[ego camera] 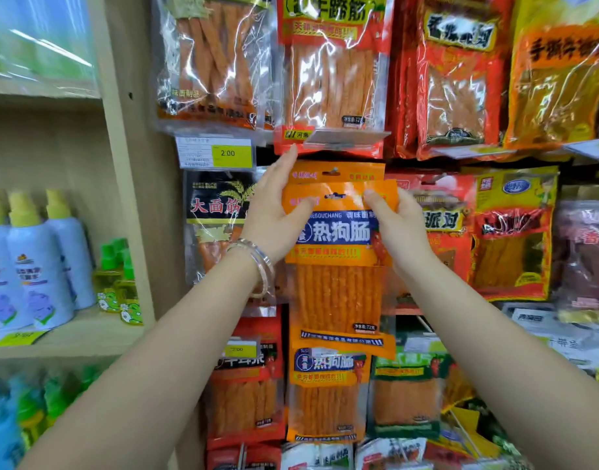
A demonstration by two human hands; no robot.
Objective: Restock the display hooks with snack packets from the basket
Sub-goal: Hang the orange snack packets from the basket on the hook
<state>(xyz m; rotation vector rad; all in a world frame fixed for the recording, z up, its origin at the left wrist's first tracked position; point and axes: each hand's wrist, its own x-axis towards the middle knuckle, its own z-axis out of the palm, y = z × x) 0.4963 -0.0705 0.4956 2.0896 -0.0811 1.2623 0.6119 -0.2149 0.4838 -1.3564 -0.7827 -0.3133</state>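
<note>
shop wall of hanging snack packets [457, 89] fills 12 to 5 o'clock. wooden shelf unit [130, 171] at 9 o'clock, blue spray bottles [37, 266] standing on it. centre: orange packet [338, 293] upright, its top overlapping a matching packet [335, 173] hung just behind, toward 12. left hand [274, 215] pinches its upper left corner, right hand [400, 228] pinches the upper right. yellow price tag [230, 152] at 11 o'clock. bangles [262, 266] on left wrist.
</note>
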